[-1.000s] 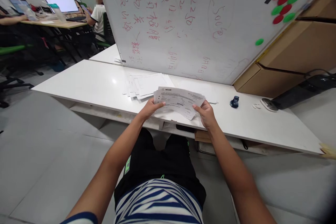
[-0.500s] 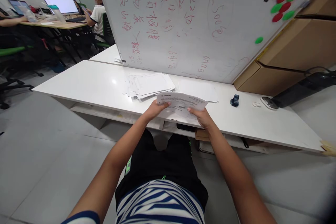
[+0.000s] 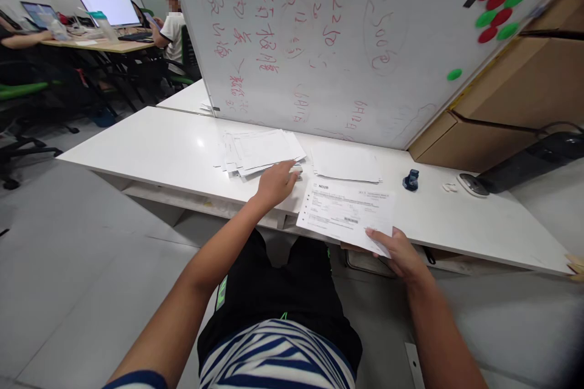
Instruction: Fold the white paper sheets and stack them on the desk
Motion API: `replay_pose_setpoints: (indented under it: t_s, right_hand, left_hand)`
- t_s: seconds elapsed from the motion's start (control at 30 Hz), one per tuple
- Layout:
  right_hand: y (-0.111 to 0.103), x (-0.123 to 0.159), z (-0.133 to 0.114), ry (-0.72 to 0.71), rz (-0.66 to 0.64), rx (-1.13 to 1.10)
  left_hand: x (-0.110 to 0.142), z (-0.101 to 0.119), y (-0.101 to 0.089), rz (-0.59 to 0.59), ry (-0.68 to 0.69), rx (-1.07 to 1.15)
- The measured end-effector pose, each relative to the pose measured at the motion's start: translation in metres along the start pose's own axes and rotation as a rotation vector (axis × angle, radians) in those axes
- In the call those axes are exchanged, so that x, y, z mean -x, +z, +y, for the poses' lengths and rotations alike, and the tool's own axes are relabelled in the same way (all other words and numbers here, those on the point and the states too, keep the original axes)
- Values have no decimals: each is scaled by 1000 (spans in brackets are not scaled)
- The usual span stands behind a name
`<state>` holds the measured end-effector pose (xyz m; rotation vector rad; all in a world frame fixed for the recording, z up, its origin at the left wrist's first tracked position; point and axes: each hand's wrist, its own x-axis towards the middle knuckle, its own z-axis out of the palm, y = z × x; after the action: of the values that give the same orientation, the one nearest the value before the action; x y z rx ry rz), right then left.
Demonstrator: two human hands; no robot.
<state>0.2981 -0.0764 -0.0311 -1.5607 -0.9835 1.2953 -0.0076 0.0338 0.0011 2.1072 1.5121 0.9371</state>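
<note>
A printed white form [image 3: 347, 214] headed "ND2B", with punched holes along its left side, is held over the desk's front edge. My right hand [image 3: 399, 252] pinches its lower right corner, thumb on top. My left hand [image 3: 276, 185] is off the form, palm down, just in front of a loose paper stack [image 3: 264, 149]. Its thumb and fingers are a little apart beside a small whitish item [image 3: 297, 169], partly hidden, whose kind I cannot make out. Behind the form lies a neater paper pile [image 3: 347, 164].
A whiteboard [image 3: 337, 42] with red writing and magnets stands behind the white desk [image 3: 150, 140]. To the right are a dark blue object [image 3: 411, 180], a computer mouse [image 3: 472, 185] and cardboard boxes [image 3: 474, 140]. A person [image 3: 172, 33] sits at a far table.
My left hand has let go of the form and moved toward the loose stack. My right hand has carried the form right and down, turning its printed face flatter into view.
</note>
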Motion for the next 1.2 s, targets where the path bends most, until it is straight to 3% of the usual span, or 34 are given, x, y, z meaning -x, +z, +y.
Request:
replay_pose_setpoints:
  t_s: [0.1,0.2,0.37,0.47,0.67,1.0,1.2]
  right_hand:
    - [-5,15,15,83,14,-151]
    - [0,30,23,106,-12,-239]
    - [8,43,21,125,-51,-209]
    - [12,38,15,122,-74,-207]
    - [27,16,6,127,-95,-177]
    - [42,1,7,60,-103,-149]
    - [47,-1,3,49,-85,-145]
  left_hand:
    - [-18,-8,20,-40,89,-353]
    - [-33,-19,29,-90,38,-495]
    - [-43,-37,13,-309,191,-374]
    - [-37,-41,0,-376,275,-271]
    - [-35,-34,-5,-236,201,-169]
    - [-67,-32,30,-104,124,-246]
    - [-68,-37,35,-157,109,-255]
